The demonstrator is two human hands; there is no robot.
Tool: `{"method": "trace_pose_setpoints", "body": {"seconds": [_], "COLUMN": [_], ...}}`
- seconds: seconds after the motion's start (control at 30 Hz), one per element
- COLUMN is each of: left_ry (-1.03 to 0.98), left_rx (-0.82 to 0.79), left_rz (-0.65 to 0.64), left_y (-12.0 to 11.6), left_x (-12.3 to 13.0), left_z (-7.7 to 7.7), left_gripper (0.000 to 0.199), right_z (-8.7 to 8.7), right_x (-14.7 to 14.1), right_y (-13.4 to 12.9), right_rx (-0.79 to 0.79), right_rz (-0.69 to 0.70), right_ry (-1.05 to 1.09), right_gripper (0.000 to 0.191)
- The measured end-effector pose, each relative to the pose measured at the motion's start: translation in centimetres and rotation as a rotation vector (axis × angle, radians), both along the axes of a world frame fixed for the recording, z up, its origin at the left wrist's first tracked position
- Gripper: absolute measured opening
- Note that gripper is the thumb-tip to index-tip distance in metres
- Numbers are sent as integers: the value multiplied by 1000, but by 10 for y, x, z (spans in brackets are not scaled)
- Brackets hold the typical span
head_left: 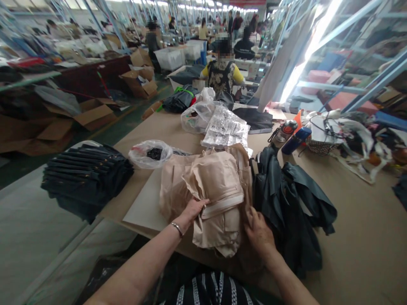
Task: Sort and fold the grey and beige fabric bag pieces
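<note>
1. Fabric (219, 173) of beige colour is lying, in the head view, in loose layered folds on the table (356, 237), by the edge nearest the wearer, and is partly covering a white sheet (144, 207).
2. Left grip: the left hand (192, 210) is gripping the fabric, thumb and fingers closing on a fold at the left end of a pale strip (224, 204).
3. Right grip: the right hand (262, 235) is touching a browner layer (246, 182) along the right side; whether its fingers are pinching that layer or only resting against it cannot be told.
4. Handling: the fabric is looking thin, soft and limp. Each layer is probably weighing little. The smooth face is faintly shining, so layers are possibly sliding over one another. The strip is seeming stiffer than the surrounding cloth. Nothing is suggesting fragility, but loose folds are inviting creases.
5. Hold points: the strip's ends and the sewn edges are likely offering the firmest purchase; pinching one layer alone is risking slippage beneath.
6. Surroundings: dark pieces (270, 190) are lying just beside the browner layer; a silvery sheet (227, 129) is lying beyond the fabric.
</note>
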State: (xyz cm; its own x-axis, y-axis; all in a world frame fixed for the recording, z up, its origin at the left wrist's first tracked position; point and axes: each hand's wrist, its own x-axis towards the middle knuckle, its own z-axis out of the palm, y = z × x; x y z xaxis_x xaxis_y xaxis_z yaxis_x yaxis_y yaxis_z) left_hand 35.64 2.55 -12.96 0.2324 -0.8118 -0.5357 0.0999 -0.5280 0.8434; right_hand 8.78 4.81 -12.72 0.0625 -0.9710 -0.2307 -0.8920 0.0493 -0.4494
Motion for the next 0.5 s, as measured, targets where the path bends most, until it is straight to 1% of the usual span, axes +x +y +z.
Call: {"method": "trace_pose_setpoints", "body": {"seconds": [0.07, 0.1, 0.2, 0.27, 0.33, 0.4, 0.43, 0.5], "left_ry": [-137, -189, -261, -278, -237, -167, -145, -167], "left_rx": [1, 10, 35, 27, 6, 9, 14, -13], "left_rz": [-33, -50, -89, -94, -84, -46, -7, 118], "left_y": [-5, -6, -4, -1, 1, 2, 2, 5], "left_x": [10, 17, 38, 49, 55, 57, 58, 59], "left_z": [-5, -7, -16, -22, -25, -20, -15, 0], "left_gripper": [38, 34, 29, 31, 36, 38, 39, 42], "right_z": [2, 2, -1, -2, -2, 0, 0, 2], "right_x": [6, 10, 22, 31, 39, 45, 47, 48], "right_y": [0, -1, -15, -36, -64, -90, -101, -113], "right_rx": [-36, -62, -207, -320, -362, -348, -340, -337], "right_rz": [159, 184, 138, 129, 146, 128, 100, 38], "right_ry": [94, 109, 90, 50, 9, 24, 47, 89], "right_gripper": [51, 52, 55, 57, 59, 63, 64, 66]}}
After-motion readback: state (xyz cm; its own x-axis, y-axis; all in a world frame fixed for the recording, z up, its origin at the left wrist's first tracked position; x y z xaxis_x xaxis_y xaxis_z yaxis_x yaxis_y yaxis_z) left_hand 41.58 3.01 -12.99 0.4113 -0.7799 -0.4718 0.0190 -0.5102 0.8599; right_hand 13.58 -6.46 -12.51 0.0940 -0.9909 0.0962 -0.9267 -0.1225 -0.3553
